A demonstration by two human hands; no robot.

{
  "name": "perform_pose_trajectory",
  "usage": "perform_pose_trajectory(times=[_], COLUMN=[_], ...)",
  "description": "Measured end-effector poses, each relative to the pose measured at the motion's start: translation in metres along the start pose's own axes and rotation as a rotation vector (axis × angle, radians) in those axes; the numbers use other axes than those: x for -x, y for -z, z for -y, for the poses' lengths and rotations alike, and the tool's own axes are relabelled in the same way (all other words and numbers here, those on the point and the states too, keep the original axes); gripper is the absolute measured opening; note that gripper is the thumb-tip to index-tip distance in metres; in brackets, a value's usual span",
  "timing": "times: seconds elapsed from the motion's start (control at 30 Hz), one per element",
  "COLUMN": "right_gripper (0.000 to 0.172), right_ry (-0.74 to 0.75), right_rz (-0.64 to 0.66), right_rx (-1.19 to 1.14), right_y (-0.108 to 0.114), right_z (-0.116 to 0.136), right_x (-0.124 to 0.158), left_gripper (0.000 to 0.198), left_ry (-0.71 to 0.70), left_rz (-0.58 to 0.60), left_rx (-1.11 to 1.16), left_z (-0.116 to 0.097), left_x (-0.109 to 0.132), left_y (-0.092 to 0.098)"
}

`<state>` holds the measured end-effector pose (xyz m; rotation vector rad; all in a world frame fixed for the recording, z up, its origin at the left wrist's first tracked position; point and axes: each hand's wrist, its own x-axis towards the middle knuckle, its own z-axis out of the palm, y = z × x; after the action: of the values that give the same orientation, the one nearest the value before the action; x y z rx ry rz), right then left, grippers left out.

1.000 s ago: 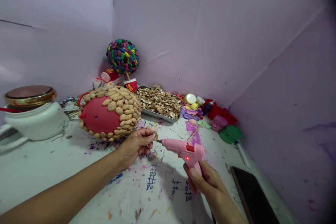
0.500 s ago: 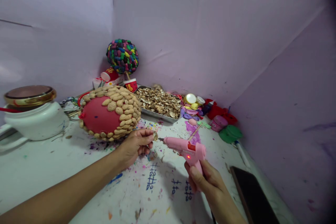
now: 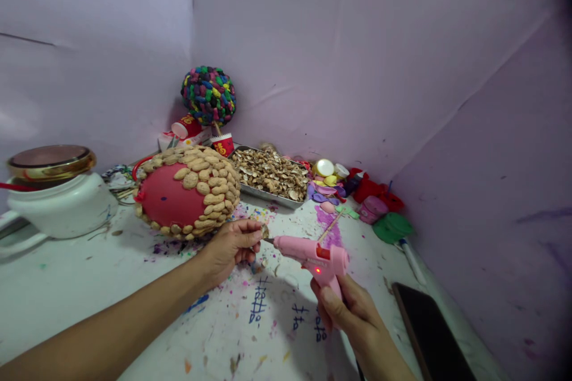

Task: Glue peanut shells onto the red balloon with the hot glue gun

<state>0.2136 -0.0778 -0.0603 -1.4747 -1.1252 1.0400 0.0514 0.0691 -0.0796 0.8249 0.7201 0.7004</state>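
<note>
Between the thumb and fingers of my left hand (image 3: 236, 247) is a small peanut shell (image 3: 265, 231). My right hand (image 3: 344, 306) grips a pink hot glue gun (image 3: 308, 252) by its handle, and a red light glows on its side. The gun's dark nozzle is right at the shell; whether they touch I cannot tell. Just behind my left hand lies a red balloon (image 3: 172, 196), covered in peanut shells over its top, right side and lower edge, with a bare red patch facing me.
A metal tray (image 3: 286, 201) heaped with shells stands behind the balloon. A white pot (image 3: 67, 205) is at the left, a colourful ball (image 3: 208, 95) at the back. Green lid (image 3: 393, 228), pink jar (image 3: 373, 209) and dark phone (image 3: 431, 333) line the right side.
My right hand has brought the glue gun slightly left and down, so its nozzle is closer to the shell. My left hand has stayed nearly still.
</note>
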Motion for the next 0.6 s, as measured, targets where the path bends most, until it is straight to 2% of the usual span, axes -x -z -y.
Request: perform_pose_trajectory(times=[0.5,0.6], right_gripper=[0.032,0.033], right_ry=[-0.009,0.014], right_rz=[0.002,-0.049], right_rx=[-0.003,-0.037], right_y=[-0.0003,0.0025], right_z=[0.0016,0.0012], right_x=[0.0001,0.0005], left_gripper=[0.026,0.022], left_ry=[0.005,0.009], left_rz=[0.015,0.012], left_rx=[0.009,0.0], left_z=[0.002,0.002], left_x=[-0.0025,-0.0025], left_y=[0.0027,0.0029])
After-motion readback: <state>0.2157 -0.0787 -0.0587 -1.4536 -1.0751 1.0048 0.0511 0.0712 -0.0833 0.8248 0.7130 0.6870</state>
